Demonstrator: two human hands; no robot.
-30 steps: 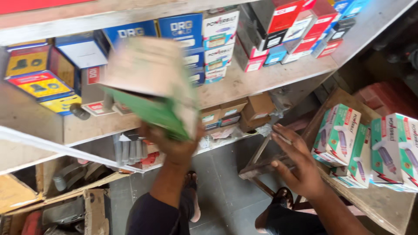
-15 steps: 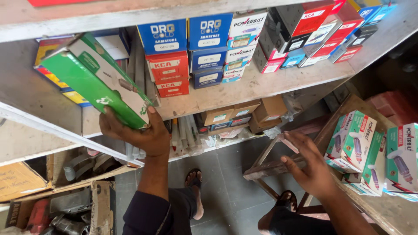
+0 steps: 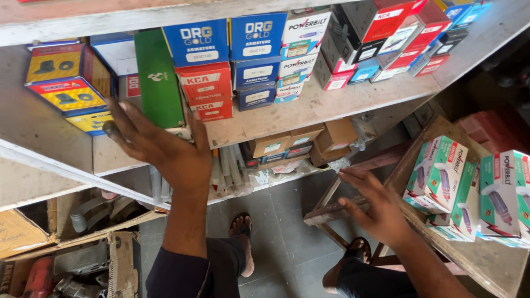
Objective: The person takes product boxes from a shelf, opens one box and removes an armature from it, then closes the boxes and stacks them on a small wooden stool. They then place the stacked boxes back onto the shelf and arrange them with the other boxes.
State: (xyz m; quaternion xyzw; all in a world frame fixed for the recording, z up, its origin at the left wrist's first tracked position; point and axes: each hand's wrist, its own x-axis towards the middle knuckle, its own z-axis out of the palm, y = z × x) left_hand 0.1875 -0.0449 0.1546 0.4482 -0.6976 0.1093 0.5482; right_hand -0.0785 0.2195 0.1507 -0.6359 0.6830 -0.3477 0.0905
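The left hand [image 3: 165,152] lies flat, fingers spread, against the green box [image 3: 159,80] standing upright on the shelf [image 3: 309,110] (just left of the red boxes [image 3: 207,91]). Below the shelf, the right hand [image 3: 372,207] hovers half-open, holding nothing.

Left hand [image 3: 165,152] pressed flat on green box [image 3: 159,80] standing on shelf [image 3: 309,107] — right hand [image 3: 375,207] open, gripping nothing, near wooden stool [image 3: 337,207].
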